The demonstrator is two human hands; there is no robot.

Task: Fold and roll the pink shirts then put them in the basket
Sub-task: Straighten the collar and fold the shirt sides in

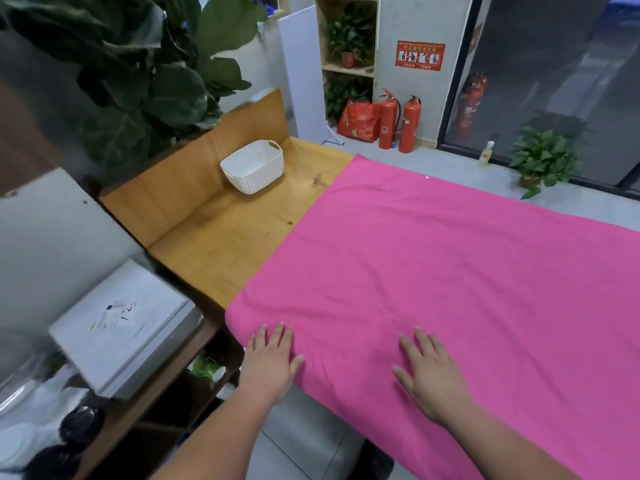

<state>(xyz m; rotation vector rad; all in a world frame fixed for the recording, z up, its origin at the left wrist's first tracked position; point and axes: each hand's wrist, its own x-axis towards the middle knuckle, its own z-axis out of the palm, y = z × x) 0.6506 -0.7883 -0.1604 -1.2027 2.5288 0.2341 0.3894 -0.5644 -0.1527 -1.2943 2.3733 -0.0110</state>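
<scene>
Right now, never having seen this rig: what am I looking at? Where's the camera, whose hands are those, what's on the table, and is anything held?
There is no machine here. A person works with bare hands, and the single picture comes from a wide-angle camera worn on their head, looking forward and down.

The left hand and the right hand both lie flat, fingers straight, on a pink cloth spread over the surface. The left hand is near the cloth's near left corner. Neither hand grips anything; they only press on the fabric. The task calls it a shirt, but no sleeves or collar show.

To the left is a bare stretch of wooden table, with a white basket standing on it, apart from the cloth. Nothing shows inside the basket.

On the floor behind stand two red fire extinguishers.
</scene>
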